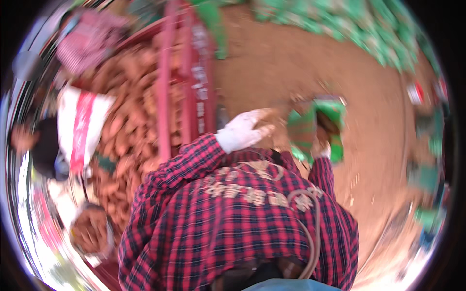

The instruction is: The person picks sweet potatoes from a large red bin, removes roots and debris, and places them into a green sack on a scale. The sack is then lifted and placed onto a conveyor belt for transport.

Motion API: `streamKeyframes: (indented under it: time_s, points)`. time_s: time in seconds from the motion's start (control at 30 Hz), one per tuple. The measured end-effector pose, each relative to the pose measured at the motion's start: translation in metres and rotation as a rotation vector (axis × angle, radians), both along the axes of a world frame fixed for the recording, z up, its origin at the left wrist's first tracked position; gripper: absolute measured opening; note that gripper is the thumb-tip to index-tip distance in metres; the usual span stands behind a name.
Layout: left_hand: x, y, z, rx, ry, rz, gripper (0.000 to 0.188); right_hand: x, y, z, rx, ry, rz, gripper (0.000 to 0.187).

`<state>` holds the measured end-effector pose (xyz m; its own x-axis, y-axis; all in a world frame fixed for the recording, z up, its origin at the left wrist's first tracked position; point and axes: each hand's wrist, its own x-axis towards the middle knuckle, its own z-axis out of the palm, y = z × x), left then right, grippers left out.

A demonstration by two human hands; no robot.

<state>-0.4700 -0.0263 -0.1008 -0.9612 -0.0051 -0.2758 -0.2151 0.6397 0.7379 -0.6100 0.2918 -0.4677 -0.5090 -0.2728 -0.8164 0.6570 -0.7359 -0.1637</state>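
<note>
My left hand [244, 130], in a white glove with soiled brown fingertips, is held out beside the red truck bed. Its fingers are apart and nothing shows in them. Farther right, a green bag [335, 112] stands on the ground with its mouth open and dark brown pieces inside. At the near edge of that mouth is my right hand [322, 147], also gloved. Blur smears its fingers, so their grip on the bag or its contents is unclear. Both sleeves are red-and-navy plaid.
The red truck bed [204, 92] on the left holds a heap of sweet potatoes [131, 116]. A white sack with a red stripe [81, 126] leans there, near other people. Many green bags [349, 29] line the far right. Brown dirt ground [272, 58] lies between.
</note>
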Motion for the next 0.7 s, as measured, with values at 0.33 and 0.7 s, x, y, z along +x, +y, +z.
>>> streamKeyframes:
  time_s: [0.33,0.7]
  points:
    - [0.157,-0.139,0.044,-0.815,0.323,0.823,0.045,-0.063,-0.123,0.165,-0.089,0.543,0.547,0.054]
    - [0.139,-0.250,-0.042,-0.848,-0.225,1.075,0.087,0.080,-0.341,0.413,-0.237,1.301,1.324,0.054]
